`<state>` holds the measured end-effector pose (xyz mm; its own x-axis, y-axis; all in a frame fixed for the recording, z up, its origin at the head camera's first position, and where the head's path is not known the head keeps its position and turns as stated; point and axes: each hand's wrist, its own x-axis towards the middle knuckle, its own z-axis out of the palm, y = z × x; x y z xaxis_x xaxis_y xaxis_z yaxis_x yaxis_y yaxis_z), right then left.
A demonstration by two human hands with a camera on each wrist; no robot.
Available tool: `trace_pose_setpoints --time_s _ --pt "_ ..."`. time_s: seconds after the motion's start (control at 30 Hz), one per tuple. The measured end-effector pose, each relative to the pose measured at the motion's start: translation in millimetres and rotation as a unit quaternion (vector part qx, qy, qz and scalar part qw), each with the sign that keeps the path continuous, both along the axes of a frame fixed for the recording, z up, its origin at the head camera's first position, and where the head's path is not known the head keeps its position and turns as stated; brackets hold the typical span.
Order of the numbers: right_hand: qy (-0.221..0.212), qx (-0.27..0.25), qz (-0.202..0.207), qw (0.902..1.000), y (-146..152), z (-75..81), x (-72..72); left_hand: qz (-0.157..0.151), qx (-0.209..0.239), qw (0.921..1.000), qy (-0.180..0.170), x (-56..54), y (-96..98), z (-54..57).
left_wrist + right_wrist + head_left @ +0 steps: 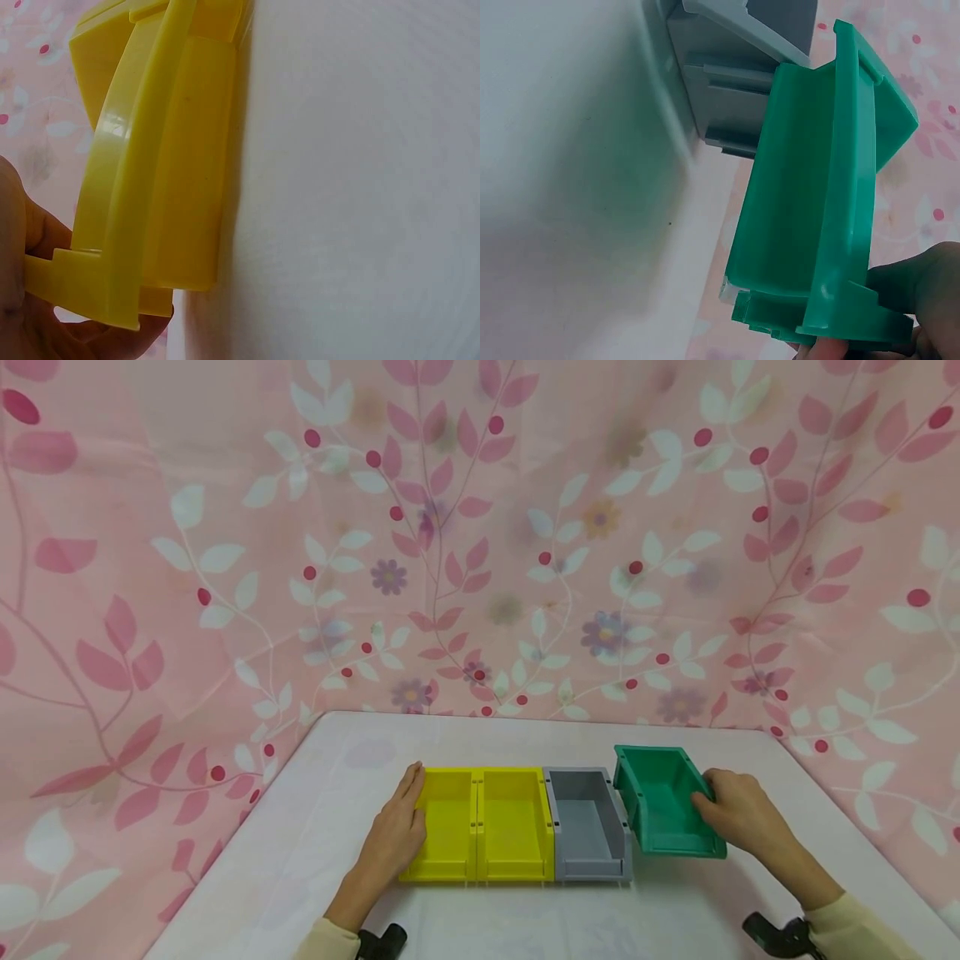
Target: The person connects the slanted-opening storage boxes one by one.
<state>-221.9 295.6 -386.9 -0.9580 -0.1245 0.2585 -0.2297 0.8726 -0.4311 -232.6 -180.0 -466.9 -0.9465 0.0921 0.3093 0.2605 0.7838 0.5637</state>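
Observation:
A yellow storage bin [448,827] stands at the left end of a row on the white table. My left hand [392,831] holds its left side wall, thumb over the rim and fingers along the outside; in the left wrist view the wall lies between them. A second yellow bin [513,827] and a grey bin [588,827] continue the row side by side. My right hand [742,810] grips a green bin [671,810] by its right wall, thumb inside. The green bin hangs tilted above the table, its left edge close beside the grey bin [727,82].
The white table [495,922] reaches back to a pink floral cloth [480,610] that hangs behind and at both sides. Black wrist cameras sit on both forearms, at the cream sleeves [855,931].

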Motion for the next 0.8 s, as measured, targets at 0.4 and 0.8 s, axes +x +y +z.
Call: trace_pose_setpoints --time_s 0.4,0.8 --pt "0.012 -0.001 0.006 0.9999 0.0 2.7 -1.7 0.001 0.001 1.0000 -0.001 -0.1 0.3 -0.7" --pt "0.011 0.004 0.004 0.9999 0.7 1.5 -5.7 0.006 0.001 1.0000 -0.003 -0.4 0.4 -0.6"
